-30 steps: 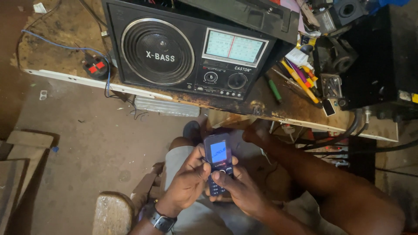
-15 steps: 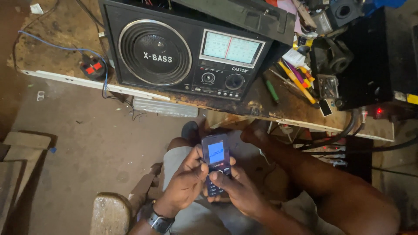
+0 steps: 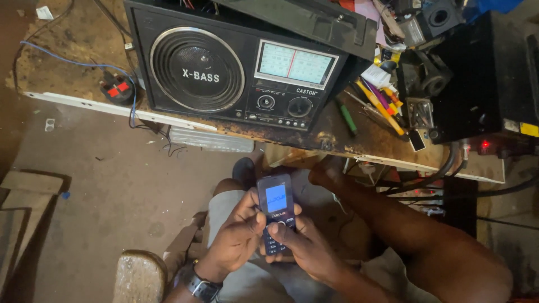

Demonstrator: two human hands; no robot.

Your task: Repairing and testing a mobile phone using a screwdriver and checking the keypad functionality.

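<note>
At the far left, pale flat slabs (image 3: 25, 191) are lying on the dusty floor (image 3: 106, 185). Above them a worn wooden workbench (image 3: 67, 50) is carrying a black plug with red markings (image 3: 117, 90), with a blue wire (image 3: 67, 62) running off it across the bench top. Just right of the plug a large black radio (image 3: 247, 67) is standing on the bench, its round speaker grille on the left of its face and a pale tuning dial with two knobs below it on the right.

Below the bench edge, over the person's lap, the left hand (image 3: 238, 238) is wrapping around the left side of a dark keypad phone (image 3: 275, 216), fingers closed on its edge; a dark wristwatch (image 3: 199, 286) is sitting on that wrist. The phone is standing nearly upright, its small screen glowing blue, held between the two hands and well clear of the bench. The right hand (image 3: 306, 249) is cupping the phone's lower right part, with the thumb lying across the keypad.

Further right, a green pen-like tool (image 3: 347, 118) is lying on the bench near the radio's corner, and beyond it a bunch of coloured pens and screwdrivers (image 3: 382, 104). At the far right a black box (image 3: 483, 84) is showing a small red light, with thick black cables (image 3: 443, 168) drooping under it.
</note>
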